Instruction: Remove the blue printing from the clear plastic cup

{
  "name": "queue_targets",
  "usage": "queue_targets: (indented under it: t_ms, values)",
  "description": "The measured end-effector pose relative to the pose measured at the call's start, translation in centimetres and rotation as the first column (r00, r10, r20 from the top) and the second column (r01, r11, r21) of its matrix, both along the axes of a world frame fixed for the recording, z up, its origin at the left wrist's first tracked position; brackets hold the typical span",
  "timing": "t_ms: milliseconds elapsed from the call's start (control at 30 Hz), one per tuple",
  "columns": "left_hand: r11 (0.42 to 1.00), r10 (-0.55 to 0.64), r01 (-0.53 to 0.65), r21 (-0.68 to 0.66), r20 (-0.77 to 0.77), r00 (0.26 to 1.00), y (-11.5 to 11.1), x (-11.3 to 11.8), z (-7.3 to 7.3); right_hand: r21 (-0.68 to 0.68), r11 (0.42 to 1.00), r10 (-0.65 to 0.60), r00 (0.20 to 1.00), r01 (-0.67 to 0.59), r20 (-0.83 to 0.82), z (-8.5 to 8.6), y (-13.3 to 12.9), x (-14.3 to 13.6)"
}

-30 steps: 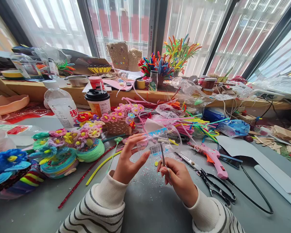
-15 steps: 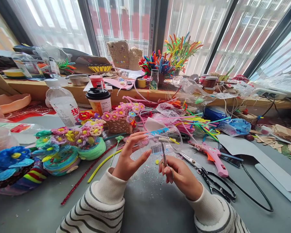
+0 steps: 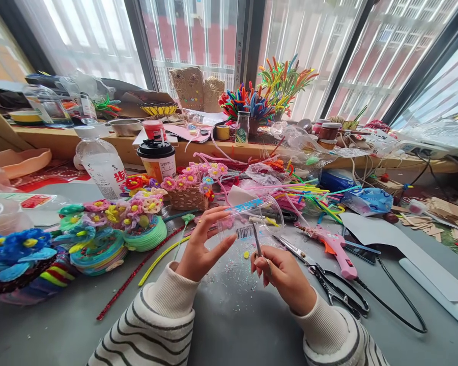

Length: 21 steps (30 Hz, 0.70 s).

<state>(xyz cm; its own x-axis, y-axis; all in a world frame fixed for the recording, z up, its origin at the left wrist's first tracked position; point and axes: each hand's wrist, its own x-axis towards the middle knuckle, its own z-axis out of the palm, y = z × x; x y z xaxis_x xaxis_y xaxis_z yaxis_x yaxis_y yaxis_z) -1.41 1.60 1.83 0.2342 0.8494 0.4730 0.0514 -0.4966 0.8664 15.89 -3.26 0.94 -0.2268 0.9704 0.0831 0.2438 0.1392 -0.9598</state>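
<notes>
My left hand (image 3: 200,251) grips a clear plastic container (image 3: 245,232), its thumb in front and fingers along the far side. Blue print and a barcode mark the container, which lies sideways in the air with a round end to the right. In my right hand (image 3: 285,277) is a small pair of metal scissors (image 3: 257,240), closed round by the fingers. Its blades point up and touch or overlap the container beside the barcode; I cannot tell whether they are cutting. Below, glittery scraps and a small yellow piece (image 3: 246,254) lie on the grey table (image 3: 236,330).
Large black-handled scissors (image 3: 330,282) and a pink glue gun (image 3: 338,249) with its cable lie at the right. Pipe-cleaner flower pots (image 3: 143,234) and a plastic bottle (image 3: 101,168) stand left. Behind are a coffee cup (image 3: 156,162) and piled pipe cleaners (image 3: 286,190).
The container has turned slightly in my left hand. The small scissors' blades look closer together and have shifted slightly. The whole view has moved a little.
</notes>
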Motion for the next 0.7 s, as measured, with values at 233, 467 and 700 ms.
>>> queue_targets:
  t_ms: [233, 467, 700]
  values:
    - [0.980, -0.058, 0.086, -0.181, 0.155, 0.986, 0.09, 0.41, -0.25, 0.108, 0.994, -0.031, 0.999, 0.034, -0.027, -0.51, 0.13, -0.49]
    - [0.925, 0.036, 0.024, -0.380, 0.151, 0.988, 0.00, 0.82, 0.03, 0.205, 0.978, -0.055, 0.991, 0.029, 0.123, -0.95, 0.27, -0.47]
    - [0.930, 0.128, -0.069, -0.361, 0.143, 0.981, -0.16, 0.97, 0.29, 0.164, 0.985, 0.023, 0.980, -0.056, 0.196, -0.73, 0.17, -0.39]
